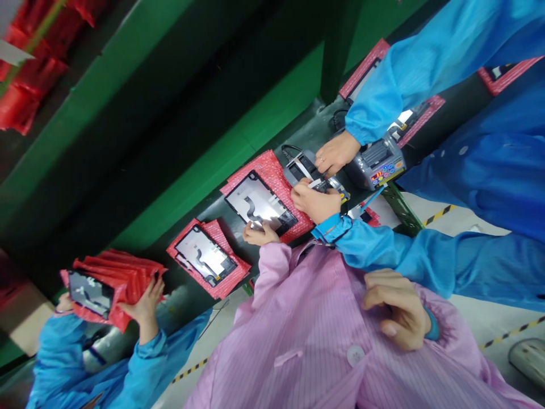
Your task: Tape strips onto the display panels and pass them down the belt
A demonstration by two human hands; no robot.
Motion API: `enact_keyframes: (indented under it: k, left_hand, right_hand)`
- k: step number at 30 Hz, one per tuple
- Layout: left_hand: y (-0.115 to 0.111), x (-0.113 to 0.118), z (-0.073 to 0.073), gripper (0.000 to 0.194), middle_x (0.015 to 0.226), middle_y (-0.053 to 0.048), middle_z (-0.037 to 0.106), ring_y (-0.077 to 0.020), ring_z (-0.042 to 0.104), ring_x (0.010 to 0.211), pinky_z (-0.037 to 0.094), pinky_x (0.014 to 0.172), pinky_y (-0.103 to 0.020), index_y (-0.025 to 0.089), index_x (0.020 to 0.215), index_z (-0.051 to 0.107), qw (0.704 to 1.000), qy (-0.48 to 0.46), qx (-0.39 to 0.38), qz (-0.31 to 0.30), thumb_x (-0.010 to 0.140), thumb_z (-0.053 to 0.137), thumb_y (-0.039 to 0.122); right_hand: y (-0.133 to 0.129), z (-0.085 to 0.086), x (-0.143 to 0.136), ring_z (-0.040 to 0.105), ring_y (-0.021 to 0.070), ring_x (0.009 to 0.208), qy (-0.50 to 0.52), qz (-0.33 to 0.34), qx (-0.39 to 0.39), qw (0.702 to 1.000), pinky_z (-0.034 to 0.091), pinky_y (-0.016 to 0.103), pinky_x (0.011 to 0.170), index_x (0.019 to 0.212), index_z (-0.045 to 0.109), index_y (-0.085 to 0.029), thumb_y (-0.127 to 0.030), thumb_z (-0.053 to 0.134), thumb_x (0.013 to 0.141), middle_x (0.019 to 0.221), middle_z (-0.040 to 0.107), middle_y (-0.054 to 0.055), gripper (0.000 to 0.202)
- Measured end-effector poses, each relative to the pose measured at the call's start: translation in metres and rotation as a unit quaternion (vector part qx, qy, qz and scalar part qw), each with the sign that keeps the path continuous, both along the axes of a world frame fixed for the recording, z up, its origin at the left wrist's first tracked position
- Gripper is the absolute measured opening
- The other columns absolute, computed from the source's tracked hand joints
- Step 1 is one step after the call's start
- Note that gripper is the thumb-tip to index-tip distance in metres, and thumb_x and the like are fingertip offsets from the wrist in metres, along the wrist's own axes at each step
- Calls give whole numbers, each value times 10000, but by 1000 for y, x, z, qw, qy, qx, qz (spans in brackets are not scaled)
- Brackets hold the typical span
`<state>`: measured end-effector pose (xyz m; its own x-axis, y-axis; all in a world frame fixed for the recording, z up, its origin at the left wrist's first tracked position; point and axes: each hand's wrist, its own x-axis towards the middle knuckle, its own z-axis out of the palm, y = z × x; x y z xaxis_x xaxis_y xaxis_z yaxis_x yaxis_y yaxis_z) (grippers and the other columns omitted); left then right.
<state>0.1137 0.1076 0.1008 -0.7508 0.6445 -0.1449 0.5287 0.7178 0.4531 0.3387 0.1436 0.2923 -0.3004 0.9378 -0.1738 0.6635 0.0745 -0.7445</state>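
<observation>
My left hand (260, 233), in a pink sleeve, rests at the near edge of a flat display panel (266, 200) with a dark border and a curved black ribbon cable. Its thumb and fingers are apart, and no grip on the panel shows. Under that panel lies red bubble wrap (275, 165). My right hand (398, 307) hovers before my chest, away from the bench; its fingers are loosely bent, the thumb stands apart, and nothing shows in it. Left of my left hand, a second display panel (205, 255) lies on more red bubble wrap (221, 230).
A co-worker's two hands (338, 153) in blue sleeves work at a tape dispenser (300, 167) beside my panel. Another dispenser (378, 162) with a lit red display stands beyond. At far left, another person holds a stack of red bubble bags (128, 275). A green shelf (238, 165) runs behind the bench.
</observation>
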Motion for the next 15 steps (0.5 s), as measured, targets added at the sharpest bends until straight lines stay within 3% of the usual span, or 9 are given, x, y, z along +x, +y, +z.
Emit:
enact_keyframes:
  k: [2,5,7,9,10,11,12,13,15]
  left_hand:
    - [0,-2,-2,387,1393,-215,343,-447,322,1384,248,1102,-680,222,1220,415,1000,-21,6,-22,855,542,192]
    - [2,-1,-2,402,1385,-224,344,-422,323,1380,246,1130,-639,185,1220,431,999,-24,18,-32,839,559,182]
    - [4,2,0,408,1378,-208,355,-385,337,1372,262,1149,-593,178,1209,451,999,-15,25,-27,820,572,174]
    - [7,4,2,412,1376,-191,361,-358,340,1371,272,1158,-562,179,1216,461,999,-11,38,-27,816,559,178]
    - [8,4,3,414,1371,-183,368,-349,345,1368,274,1159,-551,180,1221,467,998,-11,47,-30,816,549,183]
    - [10,3,4,411,1358,-176,382,-341,356,1360,279,1158,-543,180,1223,475,998,-10,58,-35,817,540,190]
    - [12,2,5,403,1337,-167,402,-332,372,1346,285,1157,-533,182,1218,485,997,-9,70,-44,818,533,196]
    - [14,1,7,390,1310,-157,424,-322,391,1330,292,1156,-522,183,1206,497,995,-6,83,-53,818,530,200]
    - [20,-1,12,345,1254,-141,463,-302,427,1297,310,1153,-494,186,1166,522,991,7,111,-73,823,537,211]
  right_hand:
    - [36,-21,-25,536,15,730,-34,21,51,998,389,150,634,446,240,-152,-353,271,1015,589,368,-64,603]
    - [47,-41,-45,513,-12,852,-125,102,192,968,327,97,619,459,102,-152,-227,223,956,625,362,-69,517]
    - [38,-44,-47,484,-19,839,-182,185,301,917,310,63,600,487,66,-167,-178,386,906,613,399,-79,527]
    - [30,-44,-44,483,-25,819,-253,260,418,833,329,55,608,492,96,-166,-135,487,864,657,480,-73,541]
    - [29,-45,-42,498,-24,820,-307,290,477,771,355,64,620,484,141,-160,-134,511,861,710,530,-58,528]
    - [28,-47,-41,520,-19,831,-376,315,534,689,387,82,638,481,210,-146,-147,530,867,782,578,-35,502]
    - [28,-49,-39,542,-12,829,-453,337,586,581,417,100,647,494,297,-126,-167,555,877,853,612,-8,463]
    - [28,-52,-37,561,-4,812,-532,352,629,445,442,111,646,537,398,-101,-188,590,885,912,635,19,407]
    - [24,-59,-29,583,19,765,-645,338,677,108,471,113,603,705,566,-69,-218,690,869,971,662,65,255]
